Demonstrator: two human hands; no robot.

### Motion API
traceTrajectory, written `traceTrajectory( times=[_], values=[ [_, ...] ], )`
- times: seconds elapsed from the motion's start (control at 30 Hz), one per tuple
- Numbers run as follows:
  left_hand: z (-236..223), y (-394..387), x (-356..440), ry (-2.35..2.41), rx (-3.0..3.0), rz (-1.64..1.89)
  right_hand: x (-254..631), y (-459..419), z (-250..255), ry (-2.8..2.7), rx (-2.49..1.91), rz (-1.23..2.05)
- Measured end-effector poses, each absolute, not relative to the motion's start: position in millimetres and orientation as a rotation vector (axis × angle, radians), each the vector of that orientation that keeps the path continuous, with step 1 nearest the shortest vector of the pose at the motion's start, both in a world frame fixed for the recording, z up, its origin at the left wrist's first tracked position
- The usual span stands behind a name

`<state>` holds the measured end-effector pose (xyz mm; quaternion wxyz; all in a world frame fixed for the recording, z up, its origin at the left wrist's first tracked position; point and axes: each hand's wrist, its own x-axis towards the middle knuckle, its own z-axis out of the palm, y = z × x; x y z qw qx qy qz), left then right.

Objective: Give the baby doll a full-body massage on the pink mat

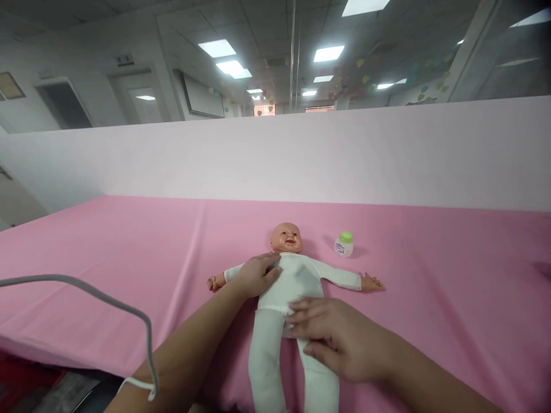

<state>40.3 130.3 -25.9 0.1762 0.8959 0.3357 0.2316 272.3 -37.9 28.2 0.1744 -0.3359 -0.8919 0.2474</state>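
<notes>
A baby doll (297, 281) with a white cloth body lies on its back on the pink sheet (142, 246), head away from me and arms spread. My left hand (259, 275) rests on the doll's chest and shoulder, fingers extended near its neck. Across the doll's hip and upper thigh lies my right hand (331, 332), its fingers stretched out and slightly apart. Neither hand grips anything that I can see. To the right of the doll's head stands a small clear jar (344, 246) with a green lid, apart from both hands.
Behind the pink surface runs a low white wall (275, 160) with glass above it. A grey cable (86, 289) loops in from the left to my left forearm. Something red (26, 376) shows below the surface's front left edge.
</notes>
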Motion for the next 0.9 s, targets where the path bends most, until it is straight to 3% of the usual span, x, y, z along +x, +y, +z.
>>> traceTrajectory(
  times=[0.43, 0.9],
  values=[
    [-37.1, 123.5, 47.1, 0.929, 2.453, 0.772, 282.2, 16.4, -18.5, -2.380, -1.505, 0.450],
    [-34.9, 124.1, 44.8, 0.983, 2.497, 0.696, 319.0, 33.1, -30.7, -2.176, -1.932, 0.387]
  ],
)
